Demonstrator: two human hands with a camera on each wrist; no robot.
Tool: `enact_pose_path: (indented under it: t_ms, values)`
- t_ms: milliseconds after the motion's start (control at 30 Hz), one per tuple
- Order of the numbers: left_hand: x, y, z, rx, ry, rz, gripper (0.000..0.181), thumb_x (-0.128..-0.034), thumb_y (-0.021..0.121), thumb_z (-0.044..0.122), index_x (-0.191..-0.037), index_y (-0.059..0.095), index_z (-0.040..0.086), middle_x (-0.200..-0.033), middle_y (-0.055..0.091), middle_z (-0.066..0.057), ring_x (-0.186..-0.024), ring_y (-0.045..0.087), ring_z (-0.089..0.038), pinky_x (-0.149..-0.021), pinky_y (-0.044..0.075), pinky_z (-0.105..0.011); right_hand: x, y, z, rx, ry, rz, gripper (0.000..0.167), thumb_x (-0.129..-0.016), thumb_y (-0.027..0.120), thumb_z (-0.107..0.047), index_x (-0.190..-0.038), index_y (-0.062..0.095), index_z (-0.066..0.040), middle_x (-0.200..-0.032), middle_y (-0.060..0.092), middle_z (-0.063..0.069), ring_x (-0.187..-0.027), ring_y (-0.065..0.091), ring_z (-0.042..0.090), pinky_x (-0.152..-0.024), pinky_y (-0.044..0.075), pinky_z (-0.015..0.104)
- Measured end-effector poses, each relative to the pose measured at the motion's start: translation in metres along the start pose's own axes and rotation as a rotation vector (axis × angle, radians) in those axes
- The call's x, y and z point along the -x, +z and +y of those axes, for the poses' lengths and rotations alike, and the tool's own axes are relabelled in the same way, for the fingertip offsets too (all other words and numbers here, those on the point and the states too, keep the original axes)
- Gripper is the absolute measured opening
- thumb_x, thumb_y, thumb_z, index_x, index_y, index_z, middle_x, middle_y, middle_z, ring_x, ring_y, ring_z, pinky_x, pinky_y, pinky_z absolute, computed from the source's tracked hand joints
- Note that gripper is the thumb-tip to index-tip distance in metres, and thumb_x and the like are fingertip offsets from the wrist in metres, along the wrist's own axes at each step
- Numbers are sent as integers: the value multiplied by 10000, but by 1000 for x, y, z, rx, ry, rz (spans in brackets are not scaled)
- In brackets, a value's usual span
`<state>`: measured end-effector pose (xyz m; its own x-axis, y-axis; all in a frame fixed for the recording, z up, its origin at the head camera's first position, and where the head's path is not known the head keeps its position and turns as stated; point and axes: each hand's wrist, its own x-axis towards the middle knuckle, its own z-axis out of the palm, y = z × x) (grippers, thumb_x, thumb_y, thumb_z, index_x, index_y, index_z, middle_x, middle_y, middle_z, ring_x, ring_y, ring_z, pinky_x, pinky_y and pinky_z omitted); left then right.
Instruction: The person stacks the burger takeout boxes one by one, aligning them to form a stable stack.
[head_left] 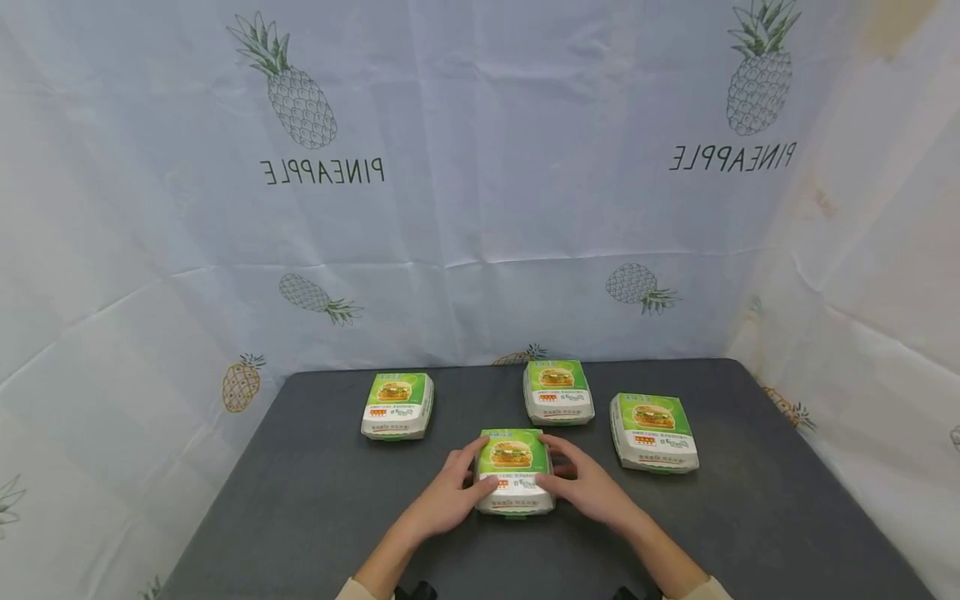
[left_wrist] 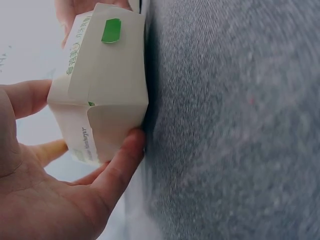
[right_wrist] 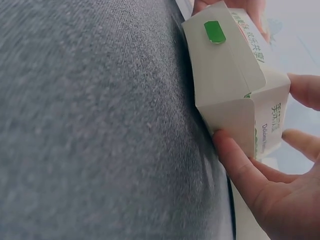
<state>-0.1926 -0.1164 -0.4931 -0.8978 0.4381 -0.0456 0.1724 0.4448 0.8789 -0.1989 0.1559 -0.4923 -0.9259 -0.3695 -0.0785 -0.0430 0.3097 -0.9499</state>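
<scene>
A green and white burger box (head_left: 513, 472) lies on the dark table (head_left: 330, 500), near its front middle, between both hands. My left hand (head_left: 446, 496) grips its left side, thumb on the lower left of the lid. On the opposite side my right hand (head_left: 592, 492) holds it, thumb on the lower right. In the left wrist view the left hand (left_wrist: 65, 185) has its fingers against the white side of the box (left_wrist: 115, 70). The right wrist view shows the right hand (right_wrist: 280, 190) likewise against the box (right_wrist: 225, 70), low down by the table surface.
Three similar boxes stand on the table: one at the back left (head_left: 397, 407), one at the back centre-right (head_left: 558, 392), one at the right (head_left: 654, 433). Behind and beside the table hangs a pale cloth (head_left: 480, 200) with pineapple prints.
</scene>
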Motion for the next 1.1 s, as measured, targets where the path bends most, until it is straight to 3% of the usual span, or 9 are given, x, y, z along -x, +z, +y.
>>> enact_pose_path:
  t_ms: [200,600,1100]
  values:
    - [0,4,3,28,2,-27,665,-1046,582,391,-1603,299,165,-1336,400,-158,-1181,577,-337,-863,519,-403,5,-5,2,7,6,3,706,-976,710,-307,-1565,384,-94,-1458,461,240,-1169,610,320,-818,535,363]
    - [6,14,11,19,-11,-41,695,-1024,618,386,-1600,300,161,-1295,411,-133,-1135,564,-300,-831,509,-400,19,-13,3,18,4,-11,714,-972,718,-301,-1566,379,-96,-1462,451,245,-1210,589,371,-848,529,405]
    - [9,12,13,52,1,-65,732,-1002,668,354,-1601,294,164,-1304,399,-125,-1141,562,-256,-863,537,-341,28,-14,3,26,-4,-37,724,-979,707,-316,-1575,361,-95,-1467,446,239,-1206,587,361,-849,522,396]
